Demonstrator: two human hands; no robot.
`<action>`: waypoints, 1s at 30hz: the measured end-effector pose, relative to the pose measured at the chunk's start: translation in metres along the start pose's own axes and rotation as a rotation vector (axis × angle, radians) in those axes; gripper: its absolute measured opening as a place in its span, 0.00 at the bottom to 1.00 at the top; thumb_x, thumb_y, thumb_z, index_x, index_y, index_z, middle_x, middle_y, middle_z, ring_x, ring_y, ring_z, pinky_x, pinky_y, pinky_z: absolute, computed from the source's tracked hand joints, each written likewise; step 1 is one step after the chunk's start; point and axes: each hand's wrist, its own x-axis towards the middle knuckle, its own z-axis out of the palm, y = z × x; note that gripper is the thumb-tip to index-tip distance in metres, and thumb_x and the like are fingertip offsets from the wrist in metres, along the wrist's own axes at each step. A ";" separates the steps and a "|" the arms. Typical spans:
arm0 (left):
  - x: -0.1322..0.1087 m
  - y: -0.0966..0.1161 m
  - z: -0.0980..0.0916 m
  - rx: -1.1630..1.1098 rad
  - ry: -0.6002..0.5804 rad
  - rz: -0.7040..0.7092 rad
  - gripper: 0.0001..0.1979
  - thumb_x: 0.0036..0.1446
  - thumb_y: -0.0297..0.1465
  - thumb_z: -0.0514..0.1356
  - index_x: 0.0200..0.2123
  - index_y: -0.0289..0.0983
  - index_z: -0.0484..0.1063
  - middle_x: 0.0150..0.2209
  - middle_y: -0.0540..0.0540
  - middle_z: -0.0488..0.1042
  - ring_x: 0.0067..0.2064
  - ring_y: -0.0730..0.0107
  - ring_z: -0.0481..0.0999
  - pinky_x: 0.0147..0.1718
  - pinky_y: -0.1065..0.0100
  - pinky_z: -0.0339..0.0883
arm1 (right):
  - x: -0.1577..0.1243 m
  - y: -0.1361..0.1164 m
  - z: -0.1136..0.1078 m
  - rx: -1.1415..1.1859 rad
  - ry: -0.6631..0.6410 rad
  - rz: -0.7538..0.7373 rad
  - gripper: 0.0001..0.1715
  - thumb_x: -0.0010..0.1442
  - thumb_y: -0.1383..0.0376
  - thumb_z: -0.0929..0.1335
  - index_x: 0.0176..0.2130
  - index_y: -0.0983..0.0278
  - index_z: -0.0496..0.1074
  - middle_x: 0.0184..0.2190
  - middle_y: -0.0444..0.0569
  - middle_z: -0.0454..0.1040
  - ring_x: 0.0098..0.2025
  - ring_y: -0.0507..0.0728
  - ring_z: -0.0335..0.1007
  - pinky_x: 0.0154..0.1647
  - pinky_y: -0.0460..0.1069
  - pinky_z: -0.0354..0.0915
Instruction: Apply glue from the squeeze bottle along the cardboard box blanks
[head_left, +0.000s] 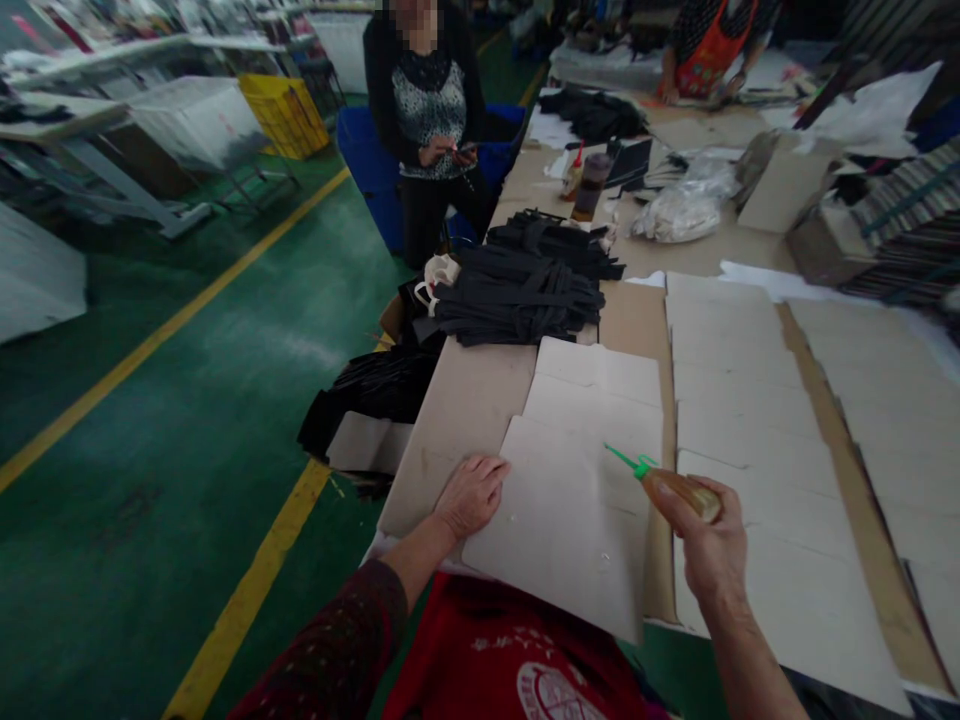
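My right hand (712,545) is wrapped around a squeeze bottle (684,494) of amber liquid, most likely glue. Its thin green nozzle points left, above a pale grey board (559,510). The board lies at the table's near edge, on top of further boards (600,380) that stick out behind it. At the board's left edge rests my left hand (474,495), fingers laid flat and touching the rim, with nothing held. A few small light specks show on the board's surface.
More pale boards (750,400) overlap in rows to the right. Black fabric strips (517,295) lie piled behind. A dark-lidded cup (591,187) and clear plastic bags (686,205) stand farther back. One person (431,110) sits at the left; another (716,50) works at the far end.
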 end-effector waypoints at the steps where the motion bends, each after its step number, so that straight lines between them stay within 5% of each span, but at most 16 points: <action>1: 0.000 0.000 0.000 -0.001 -0.001 0.001 0.22 0.60 0.25 0.55 0.58 0.38 0.68 0.53 0.42 0.73 0.53 0.58 0.67 0.55 0.54 0.65 | 0.002 0.003 -0.011 -0.023 0.017 -0.001 0.40 0.40 0.45 0.77 0.47 0.62 0.70 0.35 0.47 0.72 0.33 0.58 0.68 0.36 0.56 0.68; 5: 0.000 -0.001 0.002 0.011 0.001 -0.002 0.21 0.61 0.25 0.54 0.57 0.38 0.68 0.56 0.42 0.71 0.54 0.57 0.67 0.55 0.52 0.65 | -0.002 0.013 -0.035 -0.142 -0.012 -0.024 0.39 0.41 0.44 0.76 0.46 0.62 0.71 0.38 0.48 0.73 0.37 0.59 0.69 0.40 0.57 0.67; 14: 0.001 -0.004 0.003 0.031 0.006 0.020 0.20 0.61 0.25 0.54 0.56 0.38 0.70 0.56 0.42 0.72 0.54 0.57 0.68 0.54 0.53 0.66 | -0.021 0.030 -0.032 -0.324 -0.122 -0.272 0.31 0.50 0.44 0.71 0.45 0.60 0.69 0.43 0.49 0.72 0.46 0.61 0.69 0.50 0.56 0.65; 30: 0.002 -0.003 0.003 0.053 0.003 0.027 0.21 0.58 0.24 0.56 0.55 0.39 0.71 0.56 0.42 0.72 0.55 0.56 0.67 0.55 0.53 0.66 | -0.018 0.022 -0.037 -0.615 -0.134 -0.435 0.25 0.57 0.45 0.66 0.46 0.57 0.68 0.45 0.47 0.71 0.41 0.59 0.71 0.37 0.53 0.66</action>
